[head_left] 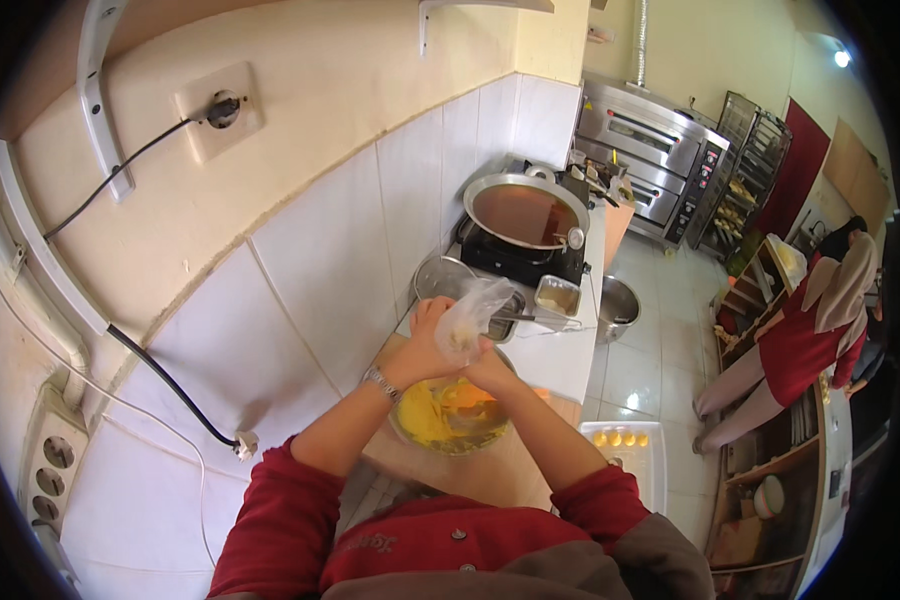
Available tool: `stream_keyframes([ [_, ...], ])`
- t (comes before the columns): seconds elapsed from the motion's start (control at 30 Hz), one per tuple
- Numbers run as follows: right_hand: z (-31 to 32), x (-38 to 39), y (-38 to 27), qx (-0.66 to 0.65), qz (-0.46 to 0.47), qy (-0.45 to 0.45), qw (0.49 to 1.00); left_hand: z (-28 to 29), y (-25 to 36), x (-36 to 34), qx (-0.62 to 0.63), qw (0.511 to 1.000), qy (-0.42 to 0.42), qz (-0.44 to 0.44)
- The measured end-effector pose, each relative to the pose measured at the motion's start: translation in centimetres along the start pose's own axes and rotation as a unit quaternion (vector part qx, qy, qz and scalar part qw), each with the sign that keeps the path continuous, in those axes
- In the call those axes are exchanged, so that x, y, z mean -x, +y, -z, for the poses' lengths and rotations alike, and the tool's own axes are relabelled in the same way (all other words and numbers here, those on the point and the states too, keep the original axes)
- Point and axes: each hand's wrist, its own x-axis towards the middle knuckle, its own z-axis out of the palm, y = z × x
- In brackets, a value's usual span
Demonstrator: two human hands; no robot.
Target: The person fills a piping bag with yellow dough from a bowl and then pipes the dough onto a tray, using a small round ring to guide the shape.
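Left hand: at the middle of the frame, the left hand [430, 338] touches a clear plastic bag [480, 303]; its fingers are bent, partly hidden
Right hand: the right hand [492, 373] meets the bag's lower part; how tightly either hand's fingers close cannot be told
Plastic bag: centre of the frame, between the hands, above the bowl [452, 453]
Bowl: lower centre, beneath the forearms; yellow mixture [422, 413] smeared inside
Stove: upper centre; a wide pan [482, 183] of reddish-brown liquid sits on the black stove [505, 262]; a square metal container [558, 297] stands near
Tray: lower right; the white tray [655, 475] bears small yellow pieces [620, 438]
Co-worker: right edge; a person in red [808, 330] bends over shelving
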Motion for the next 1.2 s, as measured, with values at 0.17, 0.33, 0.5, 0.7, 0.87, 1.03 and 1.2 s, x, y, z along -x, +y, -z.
stream_keyframes([
  [0.17,0.8,-0.8,4.5,0.122,0.173,0.208,0.955,-1.2,4.6,-0.9,-0.369,0.922,-0.112,0.043],
  [0.33,-0.2,-0.1,2.1,0.051,0.186,0.254,0.948,0.7,3.4,1.3,-0.093,0.981,-0.112,0.129],
  [0.5,-1.0,1.1,1.2,-0.049,0.063,0.273,0.959,-1.8,1.3,7.1,0.129,0.937,-0.101,0.310],
  [0.7,-1.9,2.3,-3.1,-0.209,-0.153,0.202,0.944,-2.7,3.1,8.1,0.067,0.931,-0.082,0.349],
  [0.87,0.0,2.2,-1.2,0.173,0.177,0.082,0.965,-2.9,2.3,8.0,0.117,0.945,-0.042,0.304],
  [1.03,0.0,1.6,1.6,0.141,0.170,0.059,0.974,-3.1,0.1,8.2,0.061,0.951,-0.073,0.293],
  [1.2,-1.2,-0.5,3.5,-0.042,0.115,0.157,0.980,-2.1,-3.7,8.7,0.013,0.967,-0.095,0.237],
])
